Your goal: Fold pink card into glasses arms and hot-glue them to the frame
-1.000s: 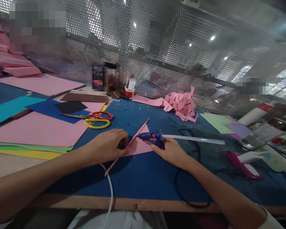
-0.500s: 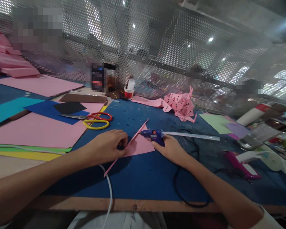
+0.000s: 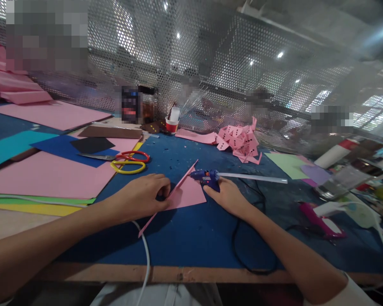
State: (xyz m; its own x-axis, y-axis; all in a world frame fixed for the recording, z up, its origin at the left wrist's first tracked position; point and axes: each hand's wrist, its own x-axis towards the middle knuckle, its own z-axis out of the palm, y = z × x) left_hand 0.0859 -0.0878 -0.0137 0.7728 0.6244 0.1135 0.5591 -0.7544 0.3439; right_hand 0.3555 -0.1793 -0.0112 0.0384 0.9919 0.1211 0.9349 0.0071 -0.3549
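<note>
A folded piece of pink paper rests on the blue table, one flap raised along a slanting fold. My left hand is closed on the raised flap, pinching it near its middle. In my right hand is a blue glue gun, the fingers wrapped round its handle. Its nozzle points left and lies at the flap's upper part; whether it touches the paper I cannot tell. A long clear glue stick sticks out of the gun's back to the right.
Scissors with red and yellow handles lie left, by stacked coloured sheets. Cut pink strips are heaped at the back, near a paper cup. A magenta glue gun lies right. A white cable crosses the front edge.
The glue gun and my right hand have shifted very slightly along the raised flap, up and to the right. My left hand keeps its hold on the paper.
</note>
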